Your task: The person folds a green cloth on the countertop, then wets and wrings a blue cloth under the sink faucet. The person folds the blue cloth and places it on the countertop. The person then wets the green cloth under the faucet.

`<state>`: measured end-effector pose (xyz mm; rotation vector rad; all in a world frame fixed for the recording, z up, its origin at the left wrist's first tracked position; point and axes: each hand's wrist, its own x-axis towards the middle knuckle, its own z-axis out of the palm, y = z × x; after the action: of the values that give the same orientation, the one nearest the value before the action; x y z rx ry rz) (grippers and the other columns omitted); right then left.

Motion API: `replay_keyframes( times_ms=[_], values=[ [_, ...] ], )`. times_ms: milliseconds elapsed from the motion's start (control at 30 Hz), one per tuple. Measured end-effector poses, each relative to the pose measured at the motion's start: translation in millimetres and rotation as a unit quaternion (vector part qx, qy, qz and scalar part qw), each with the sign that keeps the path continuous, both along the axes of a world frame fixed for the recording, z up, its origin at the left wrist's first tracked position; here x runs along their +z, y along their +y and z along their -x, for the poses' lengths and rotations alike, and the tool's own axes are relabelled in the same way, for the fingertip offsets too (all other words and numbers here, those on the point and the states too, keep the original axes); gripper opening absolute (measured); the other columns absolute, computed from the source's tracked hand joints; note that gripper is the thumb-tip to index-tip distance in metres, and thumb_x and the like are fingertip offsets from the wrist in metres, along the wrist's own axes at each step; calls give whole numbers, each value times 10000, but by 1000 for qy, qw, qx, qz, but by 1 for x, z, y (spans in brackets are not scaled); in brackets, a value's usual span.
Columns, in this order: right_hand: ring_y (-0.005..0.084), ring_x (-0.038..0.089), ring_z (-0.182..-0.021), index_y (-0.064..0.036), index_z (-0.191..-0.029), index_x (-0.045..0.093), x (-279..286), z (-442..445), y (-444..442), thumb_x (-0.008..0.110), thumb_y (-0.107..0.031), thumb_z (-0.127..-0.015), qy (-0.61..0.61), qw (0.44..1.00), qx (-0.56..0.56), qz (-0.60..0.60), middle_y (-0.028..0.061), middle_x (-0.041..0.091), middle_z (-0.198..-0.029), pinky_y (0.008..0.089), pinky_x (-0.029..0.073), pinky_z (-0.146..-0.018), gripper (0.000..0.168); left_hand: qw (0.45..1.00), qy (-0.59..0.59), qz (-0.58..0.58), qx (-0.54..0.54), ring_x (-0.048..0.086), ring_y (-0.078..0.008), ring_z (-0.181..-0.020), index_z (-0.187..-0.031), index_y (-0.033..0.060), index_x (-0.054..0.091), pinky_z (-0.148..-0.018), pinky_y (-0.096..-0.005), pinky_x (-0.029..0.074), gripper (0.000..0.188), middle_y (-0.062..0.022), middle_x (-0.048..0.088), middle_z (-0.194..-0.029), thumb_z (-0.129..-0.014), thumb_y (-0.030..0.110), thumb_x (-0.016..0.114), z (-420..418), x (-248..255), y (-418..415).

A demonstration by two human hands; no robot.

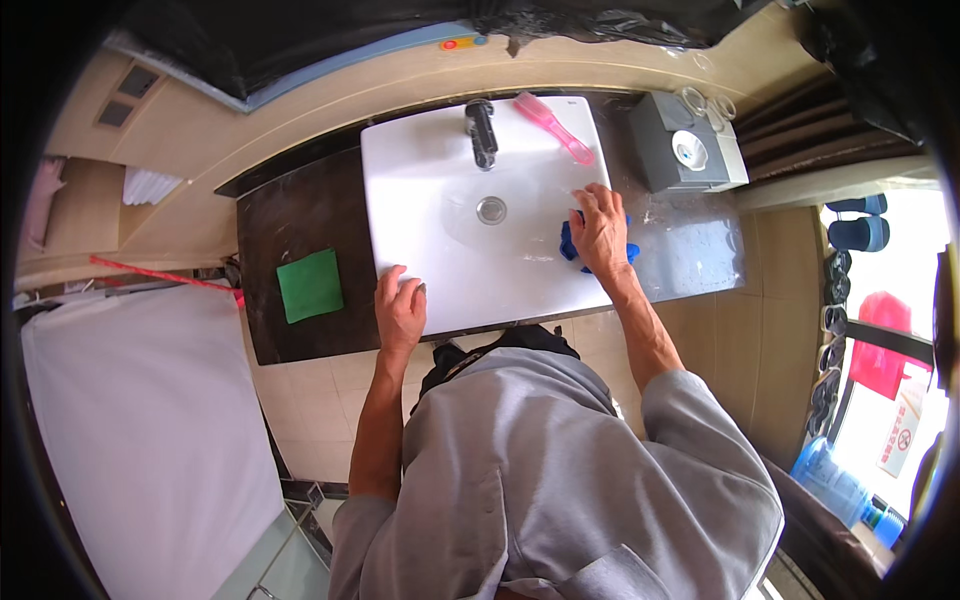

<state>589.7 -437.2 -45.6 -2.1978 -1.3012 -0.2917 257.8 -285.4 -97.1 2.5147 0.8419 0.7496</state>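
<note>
A white ceramic washbasin (510, 289) is set in a dark countertop before me. On the basin's right rim, my right hand (602, 229) lies over a crumpled blue cloth (568, 241), parts of which stick out on both sides. Its fingers reach past the cloth, and whether they grip it is hidden. At the left front edge of the basin rests my left hand (400, 307), fingers apart and holding nothing. A dark faucet (481, 135) stands at the back above the round drain (491, 211). Right of the faucet lies a pink brush (555, 129) with bristles.
A folded green cloth (310, 286) lies on the dark countertop (300, 202) to the left. A grey box (660, 150) with a white cup (689, 151) stands at the back right. Several shoes (859, 234) and a large water bottle (831, 480) line the right side. White sheeting (142, 420) covers something at the left.
</note>
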Motion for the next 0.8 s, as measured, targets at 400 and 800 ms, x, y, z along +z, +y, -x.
replay_keyframes(
  times_ms=[400, 800],
  values=[
    [361, 645, -993, -22, -944, 710, -122, 40, 124, 622, -121, -869, 43, 944, 140, 296, 189, 665, -1032, 431, 554, -844, 152, 1000, 0, -16, 11, 573, -348, -1060, -865, 23, 657, -897, -456, 459, 125, -140, 579, -1147, -759, 58, 714, -1, -1, 3],
    [308, 705, -913, -91, -904, 732, -115, 42, 154, 635, -121, -848, 12, 891, 171, 419, 149, 718, -948, 393, 578, -774, 116, 1000, -4, 0, 18, 556, -352, -1121, -848, 36, 616, -903, -446, 451, 118, -143, 575, -1174, -790, 69, 713, 0, 0, 2]
  ],
)
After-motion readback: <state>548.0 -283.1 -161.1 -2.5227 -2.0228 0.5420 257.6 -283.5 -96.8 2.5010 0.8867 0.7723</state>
